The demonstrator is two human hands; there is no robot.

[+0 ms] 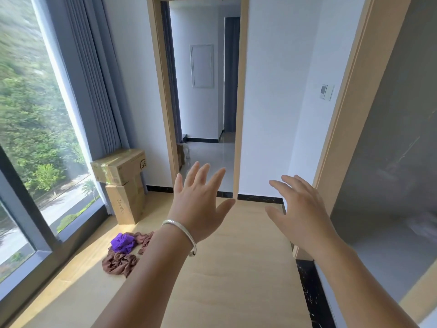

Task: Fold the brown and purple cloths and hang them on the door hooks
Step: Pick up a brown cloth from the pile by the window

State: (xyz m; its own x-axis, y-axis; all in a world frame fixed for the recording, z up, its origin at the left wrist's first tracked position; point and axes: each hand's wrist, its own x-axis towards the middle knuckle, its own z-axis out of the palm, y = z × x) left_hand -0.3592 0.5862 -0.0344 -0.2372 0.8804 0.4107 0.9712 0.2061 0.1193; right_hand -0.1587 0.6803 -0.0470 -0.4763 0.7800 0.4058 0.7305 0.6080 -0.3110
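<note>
A crumpled purple cloth (123, 242) lies on the wooden floor near the window, on top of crumpled brown cloth (119, 261) that spreads below and to its right. My left hand (201, 204), with a silver bangle on the wrist, is raised in front of me, fingers spread and holding nothing. My right hand (300, 214) is raised beside it, fingers straight and apart, also holding nothing. Both hands are well above and to the right of the cloths. No door hooks are in view.
Two cardboard boxes (123, 183) are stacked in the corner by the grey curtain (94, 74). A tall window (30, 129) runs along the left. An open doorway (205, 95) lies ahead, and a dark wall panel (390, 143) stands to the right.
</note>
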